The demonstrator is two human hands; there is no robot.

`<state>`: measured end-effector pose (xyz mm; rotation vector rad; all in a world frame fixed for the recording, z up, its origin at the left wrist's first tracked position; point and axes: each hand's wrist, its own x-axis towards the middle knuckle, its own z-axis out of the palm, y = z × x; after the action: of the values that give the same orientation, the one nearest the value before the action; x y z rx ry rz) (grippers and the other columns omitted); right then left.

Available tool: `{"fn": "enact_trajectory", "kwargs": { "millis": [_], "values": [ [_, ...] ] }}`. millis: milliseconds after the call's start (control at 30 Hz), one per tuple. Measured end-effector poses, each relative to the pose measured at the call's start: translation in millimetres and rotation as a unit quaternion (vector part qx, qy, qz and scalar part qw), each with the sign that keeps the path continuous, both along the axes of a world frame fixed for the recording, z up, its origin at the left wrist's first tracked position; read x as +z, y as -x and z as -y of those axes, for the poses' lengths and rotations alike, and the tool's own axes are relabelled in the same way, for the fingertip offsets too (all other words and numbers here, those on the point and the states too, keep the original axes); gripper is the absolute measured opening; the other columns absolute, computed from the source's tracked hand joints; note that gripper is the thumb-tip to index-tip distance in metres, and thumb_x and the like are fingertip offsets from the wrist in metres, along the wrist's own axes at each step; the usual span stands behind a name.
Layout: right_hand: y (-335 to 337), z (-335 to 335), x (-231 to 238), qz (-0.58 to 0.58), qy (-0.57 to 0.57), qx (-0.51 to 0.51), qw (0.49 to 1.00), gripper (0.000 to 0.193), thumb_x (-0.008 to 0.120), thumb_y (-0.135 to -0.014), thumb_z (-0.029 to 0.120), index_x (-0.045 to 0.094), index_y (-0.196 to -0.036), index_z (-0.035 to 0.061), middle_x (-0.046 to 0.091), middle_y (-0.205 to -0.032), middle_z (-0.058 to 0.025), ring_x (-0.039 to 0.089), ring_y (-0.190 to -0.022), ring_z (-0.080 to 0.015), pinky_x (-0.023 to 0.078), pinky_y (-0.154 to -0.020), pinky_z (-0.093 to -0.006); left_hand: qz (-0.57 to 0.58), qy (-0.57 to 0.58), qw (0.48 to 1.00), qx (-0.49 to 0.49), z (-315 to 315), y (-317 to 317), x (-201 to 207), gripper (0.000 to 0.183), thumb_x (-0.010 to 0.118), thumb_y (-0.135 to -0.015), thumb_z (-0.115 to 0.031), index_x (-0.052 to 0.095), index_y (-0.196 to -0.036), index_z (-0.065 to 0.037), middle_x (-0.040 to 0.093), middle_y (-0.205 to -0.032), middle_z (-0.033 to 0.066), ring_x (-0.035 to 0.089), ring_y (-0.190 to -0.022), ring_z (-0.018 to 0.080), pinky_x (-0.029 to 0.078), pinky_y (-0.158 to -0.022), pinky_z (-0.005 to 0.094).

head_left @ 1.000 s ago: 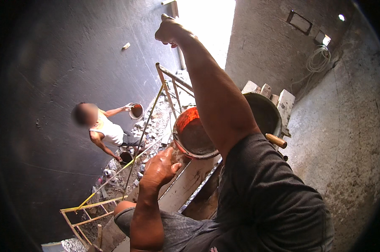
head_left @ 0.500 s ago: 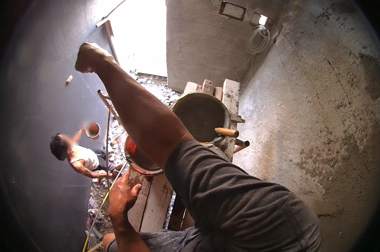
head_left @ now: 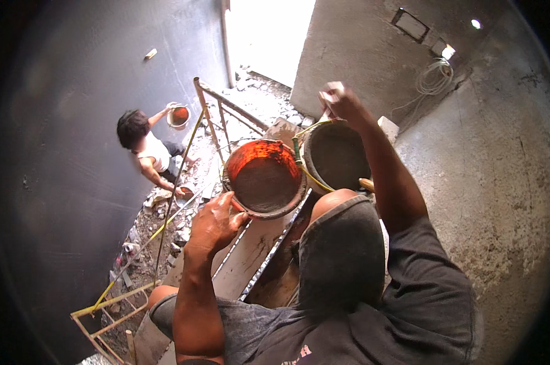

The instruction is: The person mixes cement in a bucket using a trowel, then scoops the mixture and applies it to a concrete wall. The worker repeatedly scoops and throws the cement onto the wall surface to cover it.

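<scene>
An orange bucket point(head_left: 268, 182) with grey mortar in it stands on the planks in front of me. At its near left rim my left hand point(head_left: 214, 224) is closed, thumb and fingers against the edge. My right hand point(head_left: 343, 104) is raised, fingers curled and slightly blurred, over the far edge of a dark tub point(head_left: 337, 152) of grey mortar. A pale thing shows under the fingers, too unclear to name. Between bucket and tub runs a yellow cord-like handle point(head_left: 314, 180). A wooden handle point(head_left: 365, 184) sticks out at the tub's near right, partly hidden by my arm.
I am above wooden planks point(head_left: 250, 243) on a metal scaffold frame point(head_left: 211, 106). Rubble point(head_left: 184, 234) lies below. Down left, a person point(head_left: 150, 146) in a white top holds a small bucket point(head_left: 178, 115). Concrete wall point(head_left: 463, 164) rises on the right; coiled cable point(head_left: 434, 77) hangs beyond.
My right arm has swung back from far left, by the dark wall, to above the dark tub. My view has turned, and the orange bucket now shows fully. The left hand stays by its rim.
</scene>
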<state>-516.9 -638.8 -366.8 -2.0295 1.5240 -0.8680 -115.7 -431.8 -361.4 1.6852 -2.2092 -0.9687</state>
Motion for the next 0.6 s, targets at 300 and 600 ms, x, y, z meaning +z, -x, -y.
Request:
{"fn": "enact_trajectory", "kwargs": {
  "millis": [300,600],
  "values": [
    [40.1,-102.2,-165.9,0.370,-0.343,-0.231,0.832,0.025,0.063,-0.086,0.020,0.062,-0.104,0.0014,0.065,-0.086,-0.0092,0.063,-0.069,-0.0257,0.054,-0.064,-0.0453,-0.346,-0.143,0.918,0.133,32.0,51.3,-50.4,0.052,0.069,-0.092,-0.023,0.051,-0.130,0.007,0.067,-0.107,0.0137,0.065,-0.095,0.0184,0.053,-0.081,0.0305],
    [33.1,-94.8,-152.8,0.709,-0.451,-0.129,0.527,0.017,0.048,-0.095,0.014,0.061,-0.097,0.0028,0.064,-0.098,-0.0097,0.062,-0.086,-0.0256,0.053,-0.076,-0.0377,-0.538,-0.322,0.740,0.241,47.1,91.8,-86.2,0.034,0.069,-0.092,-0.023,0.058,-0.118,-0.003,0.065,-0.099,0.0047,0.065,-0.085,0.0144,0.054,-0.074,0.0303]
  ]
}}
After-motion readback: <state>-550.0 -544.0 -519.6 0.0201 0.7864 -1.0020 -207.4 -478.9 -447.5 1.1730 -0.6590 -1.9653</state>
